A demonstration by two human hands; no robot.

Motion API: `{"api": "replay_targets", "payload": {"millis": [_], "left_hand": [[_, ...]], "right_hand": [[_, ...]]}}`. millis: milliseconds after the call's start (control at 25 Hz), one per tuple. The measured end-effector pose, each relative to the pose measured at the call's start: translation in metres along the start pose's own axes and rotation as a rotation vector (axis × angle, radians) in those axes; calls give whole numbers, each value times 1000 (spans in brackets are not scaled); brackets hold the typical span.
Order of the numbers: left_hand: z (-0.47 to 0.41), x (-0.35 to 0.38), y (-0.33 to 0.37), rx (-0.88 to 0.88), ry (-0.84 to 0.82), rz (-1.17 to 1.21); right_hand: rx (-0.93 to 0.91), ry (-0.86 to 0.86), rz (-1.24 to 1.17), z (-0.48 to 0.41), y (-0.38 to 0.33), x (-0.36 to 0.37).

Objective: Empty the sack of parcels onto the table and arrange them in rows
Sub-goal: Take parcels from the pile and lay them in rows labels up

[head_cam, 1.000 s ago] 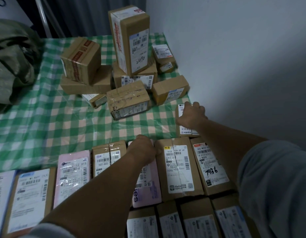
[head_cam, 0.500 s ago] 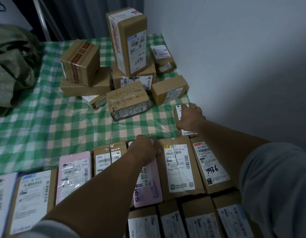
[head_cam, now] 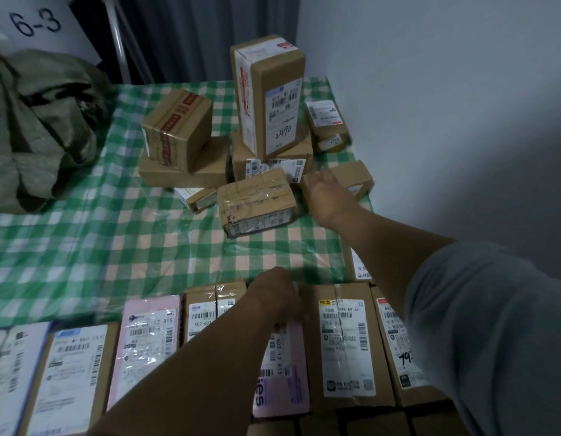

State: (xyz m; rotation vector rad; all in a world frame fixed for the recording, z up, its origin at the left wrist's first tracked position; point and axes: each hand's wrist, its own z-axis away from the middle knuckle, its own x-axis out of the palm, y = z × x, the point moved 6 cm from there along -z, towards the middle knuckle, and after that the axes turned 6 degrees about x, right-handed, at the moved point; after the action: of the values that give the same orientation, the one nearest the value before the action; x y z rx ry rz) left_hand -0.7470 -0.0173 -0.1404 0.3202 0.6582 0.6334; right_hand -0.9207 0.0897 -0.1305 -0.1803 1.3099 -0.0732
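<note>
A pile of brown parcels lies at the far right of the table, topped by a tall upright box. My right hand reaches to the pile and clasps the left end of a small brown box; motion blur softens the fingers. My left hand is curled on the far end of a pink parcel in the near row. That row runs from a pink mailer to labelled boxes. A small box lies half hidden behind my right forearm. The green sack lies crumpled at the far left.
A green checked cloth covers the table. A grey wall runs close along the right edge. Behind the table hang a curtain and a sign reading 6-3. More parcels sit in a nearer row at the bottom edge.
My right hand left the small box beside the wall and moved away from me onto the small brown box in the pile. My left hand stayed on the pink parcel.
</note>
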Motion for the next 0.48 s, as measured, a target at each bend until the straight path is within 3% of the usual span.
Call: {"api": "replay_targets", "payload": {"millis": [480], "left_hand": [[10,-3,-2,32,65,-37]], "right_hand": [[-132,80,391,8,-10,-13]]}}
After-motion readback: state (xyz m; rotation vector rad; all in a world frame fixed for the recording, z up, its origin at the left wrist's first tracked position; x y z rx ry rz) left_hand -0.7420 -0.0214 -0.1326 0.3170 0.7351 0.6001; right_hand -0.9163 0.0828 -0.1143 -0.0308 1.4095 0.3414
